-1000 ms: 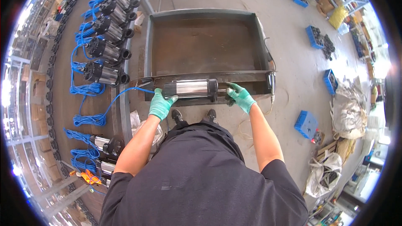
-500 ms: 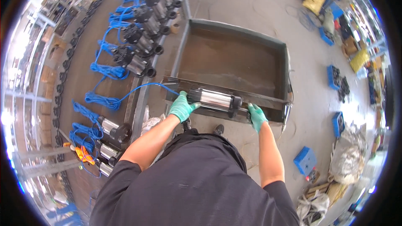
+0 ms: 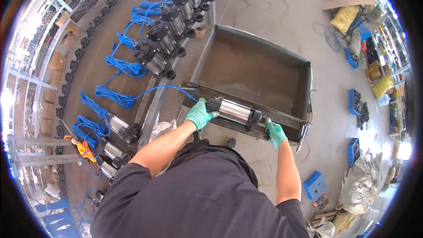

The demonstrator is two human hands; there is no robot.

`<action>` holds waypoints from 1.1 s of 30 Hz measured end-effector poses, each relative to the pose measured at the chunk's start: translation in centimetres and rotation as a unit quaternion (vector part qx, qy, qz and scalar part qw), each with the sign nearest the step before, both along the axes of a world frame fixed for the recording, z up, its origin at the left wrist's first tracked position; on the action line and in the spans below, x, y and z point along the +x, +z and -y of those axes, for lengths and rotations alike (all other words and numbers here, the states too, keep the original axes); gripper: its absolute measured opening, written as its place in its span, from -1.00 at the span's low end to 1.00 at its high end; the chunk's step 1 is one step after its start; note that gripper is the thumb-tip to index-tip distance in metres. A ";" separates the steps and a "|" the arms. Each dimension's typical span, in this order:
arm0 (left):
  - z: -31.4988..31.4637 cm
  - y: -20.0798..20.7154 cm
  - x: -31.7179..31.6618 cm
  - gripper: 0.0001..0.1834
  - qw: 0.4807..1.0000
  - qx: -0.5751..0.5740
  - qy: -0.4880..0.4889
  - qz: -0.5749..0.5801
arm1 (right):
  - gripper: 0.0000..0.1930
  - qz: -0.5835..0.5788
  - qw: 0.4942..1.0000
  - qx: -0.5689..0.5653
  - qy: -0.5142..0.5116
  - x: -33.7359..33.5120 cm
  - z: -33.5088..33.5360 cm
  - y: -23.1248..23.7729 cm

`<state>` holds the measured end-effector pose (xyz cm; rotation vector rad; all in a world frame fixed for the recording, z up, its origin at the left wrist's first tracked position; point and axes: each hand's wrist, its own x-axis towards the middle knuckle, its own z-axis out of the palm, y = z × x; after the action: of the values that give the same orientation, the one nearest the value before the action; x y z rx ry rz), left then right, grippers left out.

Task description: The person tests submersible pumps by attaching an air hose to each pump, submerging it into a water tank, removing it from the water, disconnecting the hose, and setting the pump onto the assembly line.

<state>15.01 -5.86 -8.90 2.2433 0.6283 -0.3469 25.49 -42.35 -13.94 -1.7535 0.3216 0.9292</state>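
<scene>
The person stands over a large, shallow metal tray [image 3: 260, 68] with raised walls, looking down at both gloved hands. The left hand [image 3: 198, 113], in a green glove, has its fingers [image 3: 209, 115] clamped on the black end cap of a pump [image 3: 233, 111], a short cylinder with a shiny steel body and black ends. The right hand [image 3: 276, 133], also in a green glove, is at the other black end of the pump, with its fingers closed against that end and the tray's front wall; exactly how much of the pump it grips cannot be told. The pump lies on its side along the near rim of the tray, roughly level, with both hands bearing it there.

A blue cable [image 3: 150, 92] runs from the left end of the pump, past the tray's corner, to a coil lying on the long desk [image 3: 94, 68] to the person's left. On that desk a row of similar pumps [image 3: 165, 39] lies side by side, each with its own bundle of blue cable, and the row curves away toward the top of the view. More such pumps [image 3: 116, 128] lie nearer, by the person's left elbow. On the concrete floor to the right are blue crates [image 3: 356, 105] and a blue box [image 3: 314, 185], well apart from the tray.
</scene>
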 end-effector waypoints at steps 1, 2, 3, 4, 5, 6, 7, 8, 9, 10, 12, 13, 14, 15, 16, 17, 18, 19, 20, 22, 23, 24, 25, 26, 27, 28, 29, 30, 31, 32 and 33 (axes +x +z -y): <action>-0.1 -0.1 0.0 -0.14 1.000 0.005 0.000 0.005 | -0.50 0.000 1.000 -0.002 -0.003 -0.3 0.4 0.2; -0.1 -0.2 0.0 -0.15 1.000 0.011 0.000 0.010 | -0.59 0.106 0.992 -0.019 0.072 -0.7 0.9 0.4; -0.1 -0.2 -0.2 -0.17 1.000 0.018 0.000 0.019 | -0.51 0.208 0.966 -0.036 0.146 -1.4 1.2 1.1; -0.1 -0.2 -0.2 -0.17 1.000 0.017 -0.001 0.018 | -0.32 0.307 0.925 -0.052 0.218 -1.8 1.4 1.7; -0.1 -0.2 0.0 -0.19 1.000 0.016 0.002 0.015 | -0.27 0.352 0.894 -0.125 0.247 -1.8 1.2 2.3; -0.1 -0.2 0.1 -0.20 1.000 0.015 0.001 0.014 | -0.27 0.351 0.895 -0.127 0.245 -1.8 1.5 2.0; -0.1 -0.5 0.0 -0.23 1.000 0.021 0.002 0.022 | -0.34 0.360 0.901 -0.084 0.227 -1.7 1.8 1.4; -0.1 -0.5 0.0 -0.23 0.999 0.022 0.001 0.023 | -0.40 0.370 0.904 -0.040 0.209 -1.6 1.9 0.8; -0.1 -0.6 0.0 -0.24 0.999 0.018 -0.003 0.027 | -0.40 0.368 0.906 -0.042 0.206 -1.6 1.9 0.5; 0.0 -0.7 0.1 -0.25 0.999 0.015 -0.006 0.032 | -0.51 0.261 0.956 -0.019 0.131 -1.4 1.8 0.2; 0.0 -1.4 0.0 -0.25 0.999 0.016 -0.009 0.040 | -0.56 0.149 0.988 0.004 0.050 -0.7 1.3 -0.2; 0.0 -1.6 -0.2 -0.26 0.999 0.017 -0.004 0.051 | -0.54 0.112 0.991 -0.046 0.060 -0.1 0.8 -0.2; -0.1 -1.7 -0.3 -0.26 0.999 0.017 -0.005 0.051 | -0.46 0.073 0.990 -0.096 0.070 0.3 0.3 -0.3; -0.2 -1.5 -0.2 -0.25 0.998 0.027 -0.007 0.050 | -0.38 0.050 0.992 -0.089 0.072 0.5 -0.3 -0.5; -0.1 -1.4 -0.2 -0.25 0.998 0.037 -0.009 0.048 | -0.38 0.050 0.992 -0.089 0.070 0.7 -0.3 -1.2; 0.1 -1.2 -0.3 -0.25 0.998 0.038 -0.007 0.053 | -0.41 0.032 0.993 -0.095 0.055 0.9 -0.2 -2.0; -0.1 -1.3 -0.3 -0.25 0.998 0.039 -0.005 0.054 | -0.44 0.016 0.994 -0.100 0.044 1.1 -0.8 -1.6; -0.2 -1.4 -0.4 -0.25 0.998 0.031 -0.002 0.052 | -0.44 0.017 0.994 -0.099 0.046 0.8 -1.1 -1.1; -0.3 -1.5 -0.5 -0.24 0.998 0.023 0.001 0.050 | -0.47 0.066 0.993 -0.084 0.044 0.1 -1.2 -0.5; -0.1 -1.4 -0.5 -0.24 0.999 0.021 0.000 0.049 | -0.50 0.116 0.990 -0.068 0.039 -0.8 -0.8 -1.0; 0.1 -1.4 -0.5 -0.24 0.999 0.018 -0.002 0.047 | -0.52 0.099 0.995 -0.024 0.002 -0.8 0.0 -2.9; 0.0 -1.4 -0.5 -0.24 0.999 0.018 -0.001 0.047 | -0.54 0.081 0.996 0.020 -0.035 -1.0 -0.2 -2.6; 0.0 -1.5 -0.4 -0.24 0.999 0.015 0.000 0.045 | -0.58 0.022 0.998 0.031 -0.042 -1.1 -0.1 -1.5; 0.1 -1.7 -0.4 -0.25 0.999 0.011 0.000 0.043 | -0.58 0.021 0.998 0.030 -0.045 -1.2 -0.5 -1.9; 0.4 -1.4 -0.3 -0.25 0.999 0.007 -0.011 0.041 | -0.62 0.027 0.996 0.036 -0.076 -1.4 -0.3 -2.8; 0.7 -0.9 -0.2 -0.26 0.999 0.013 -0.005 0.047 | -0.66 0.033 0.993 0.040 -0.109 -1.7 -0.2 -2.8; 0.8 -0.8 -0.1 -0.28 0.998 0.019 -0.002 0.052 | -0.69 0.012 0.994 0.044 -0.101 -1.3 -0.4 -3.0; 0.0 -1.9 -0.3 -0.27 0.998 -0.007 -0.007 0.061 | -0.73 -0.049 0.992 0.040 -0.107 -1.1 -1.7 -0.3; -0.8 -2.9 -0.2 -0.23 0.996 -0.019 -0.007 0.090 | -0.76 -0.065 0.993 0.012 -0.102 -0.9 -2.7 1.0; -1.1 -3.7 -0.5 -0.19 0.993 -0.034 -0.010 0.115 | -0.77 -0.038 0.994 0.036 -0.099 -0.9 -2.7 0.5; -1.1 -3.5 -0.9 -0.17 0.994 -0.020 -0.005 0.108 | -0.80 -0.051 0.990 0.036 -0.126 -0.8 -3.5 1.3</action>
<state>14.15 -4.72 -12.38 2.2081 0.4924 -0.1184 24.66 -38.88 -12.62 -1.5597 0.5556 0.8377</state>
